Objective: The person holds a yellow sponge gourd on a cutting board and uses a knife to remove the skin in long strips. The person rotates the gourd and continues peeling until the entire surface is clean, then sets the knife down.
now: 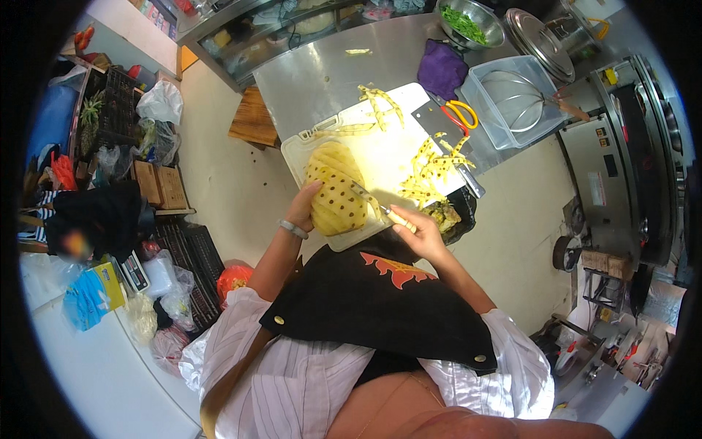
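A peeled pineapple lies on a white cutting board, with rows of dark eyes on its near part and grooves cut across its surface. My left hand holds its left side. In my right hand is the pale handle of a narrow-bladed pineapple knife. The blade meets the pineapple's right side, where a cut strip hangs. Eye-dotted strips are heaped at the board's right, and more strips lie toward its far end.
Orange-and-red-handled scissors and a dark-handled knife lie at the board's right. Beyond are a purple cloth, a clear plastic tub with a whisk, and a colander of greens. A black bag holds peel below the table's edge.
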`<move>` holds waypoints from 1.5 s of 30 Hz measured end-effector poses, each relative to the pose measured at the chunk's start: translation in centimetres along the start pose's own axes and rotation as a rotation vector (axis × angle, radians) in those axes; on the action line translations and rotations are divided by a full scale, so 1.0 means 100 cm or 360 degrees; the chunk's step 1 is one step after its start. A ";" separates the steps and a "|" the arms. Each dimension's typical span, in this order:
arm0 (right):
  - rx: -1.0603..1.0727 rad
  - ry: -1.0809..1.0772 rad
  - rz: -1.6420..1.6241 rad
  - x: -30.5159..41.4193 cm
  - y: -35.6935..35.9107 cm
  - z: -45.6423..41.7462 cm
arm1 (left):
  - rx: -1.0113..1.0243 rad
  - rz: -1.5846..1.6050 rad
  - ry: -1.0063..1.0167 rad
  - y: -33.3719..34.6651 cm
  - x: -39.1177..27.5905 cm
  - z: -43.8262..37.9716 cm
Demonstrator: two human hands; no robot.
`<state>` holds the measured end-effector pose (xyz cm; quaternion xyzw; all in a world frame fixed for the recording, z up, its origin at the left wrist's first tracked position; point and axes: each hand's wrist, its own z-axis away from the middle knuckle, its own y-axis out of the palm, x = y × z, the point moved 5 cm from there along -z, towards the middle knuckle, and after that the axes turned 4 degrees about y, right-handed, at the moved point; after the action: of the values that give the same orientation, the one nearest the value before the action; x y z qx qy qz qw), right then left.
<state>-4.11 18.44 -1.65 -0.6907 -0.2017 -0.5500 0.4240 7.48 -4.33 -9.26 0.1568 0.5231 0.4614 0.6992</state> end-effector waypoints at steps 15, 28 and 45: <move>0.0381 -0.0013 0.0215 0.049 0.030 -0.023 | -0.0020 0.0117 0.0246 -0.012 -0.032 0.044; 0.0574 -0.0116 0.0500 0.098 -0.003 -0.054 | -0.0026 0.0604 0.0512 -0.001 -0.018 0.033; 0.0134 0.0890 -0.0581 -0.091 0.115 -0.033 | -0.0151 0.0517 0.0756 -0.046 -0.043 0.063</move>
<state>-0.39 11.09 -14.20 -0.4474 -0.2205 -0.7763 0.3855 15.10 -8.61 -7.45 0.0933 0.6181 0.6150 0.4806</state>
